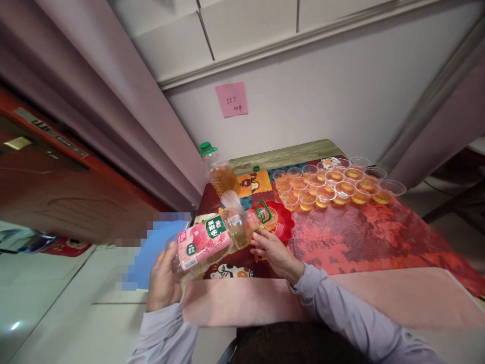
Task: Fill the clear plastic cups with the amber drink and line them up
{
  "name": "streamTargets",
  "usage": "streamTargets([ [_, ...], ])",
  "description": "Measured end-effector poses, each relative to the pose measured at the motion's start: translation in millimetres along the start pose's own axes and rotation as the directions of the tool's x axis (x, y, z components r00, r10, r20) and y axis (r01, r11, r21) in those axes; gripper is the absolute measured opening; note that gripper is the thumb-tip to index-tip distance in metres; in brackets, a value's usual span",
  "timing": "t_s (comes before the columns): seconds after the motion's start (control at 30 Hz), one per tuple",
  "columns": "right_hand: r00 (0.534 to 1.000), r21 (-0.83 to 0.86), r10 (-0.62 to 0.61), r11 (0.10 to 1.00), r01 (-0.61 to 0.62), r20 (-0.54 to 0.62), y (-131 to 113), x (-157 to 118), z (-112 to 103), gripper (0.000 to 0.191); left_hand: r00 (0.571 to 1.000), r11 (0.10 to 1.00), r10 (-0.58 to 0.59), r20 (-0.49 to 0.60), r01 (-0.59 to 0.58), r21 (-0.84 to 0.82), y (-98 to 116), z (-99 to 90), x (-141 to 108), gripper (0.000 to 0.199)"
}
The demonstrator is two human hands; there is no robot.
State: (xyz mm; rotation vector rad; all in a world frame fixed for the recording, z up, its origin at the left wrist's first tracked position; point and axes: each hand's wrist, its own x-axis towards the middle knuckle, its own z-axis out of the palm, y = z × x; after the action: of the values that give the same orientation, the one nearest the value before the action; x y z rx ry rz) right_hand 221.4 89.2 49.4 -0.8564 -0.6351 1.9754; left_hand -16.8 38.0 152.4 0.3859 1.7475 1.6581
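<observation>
My left hand (164, 275) is wrapped round the base of a large clear drink bottle (206, 242) with a pink label. The bottle is tilted with its neck down to the right, over a red scalloped dish (287, 227). A green ring hangs about its mouth, above a clear plastic cup (270, 220) in the dish. My right hand (275, 253) has its fingers closed against the underside of the bottle's neck. Just behind the bottle is an upright clear cup (232, 199), partly hidden. The bottle's mouth overlaps the cup, so the flow is hard to make out.
Rows of clear cups (326, 192) with amber drink fill the table's right back. A second bottle (223, 177) with a green cap stands at the back left. A loose green cap (256, 168) lies nearby. The patterned tablecloth (341, 242) has a pale pink border in front.
</observation>
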Motion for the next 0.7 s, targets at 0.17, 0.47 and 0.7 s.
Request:
streamTargets([
  [0.17,1.000,-0.026,-0.006,1.000,0.006,-0.017,-1.4,0.3,-2.2,0.053,0.999,0.998,-0.040,0.026,0.041,-0.039,-8.3,-1.0,4.3,0.027],
  [0.47,0.960,-0.316,-0.277,0.909,0.270,0.023,-34.5,-13.2,7.4,0.049,0.988,0.938,-0.037,0.151,0.086,-0.336,-69.5,2.7,23.2,0.030],
  [0.7,0.861,-0.447,-0.506,0.761,0.470,0.044,-71.4,-6.5,-9.6,0.053,0.977,0.889,-0.118,0.179,0.184,-0.420,-109.4,-6.0,38.3,0.033],
])
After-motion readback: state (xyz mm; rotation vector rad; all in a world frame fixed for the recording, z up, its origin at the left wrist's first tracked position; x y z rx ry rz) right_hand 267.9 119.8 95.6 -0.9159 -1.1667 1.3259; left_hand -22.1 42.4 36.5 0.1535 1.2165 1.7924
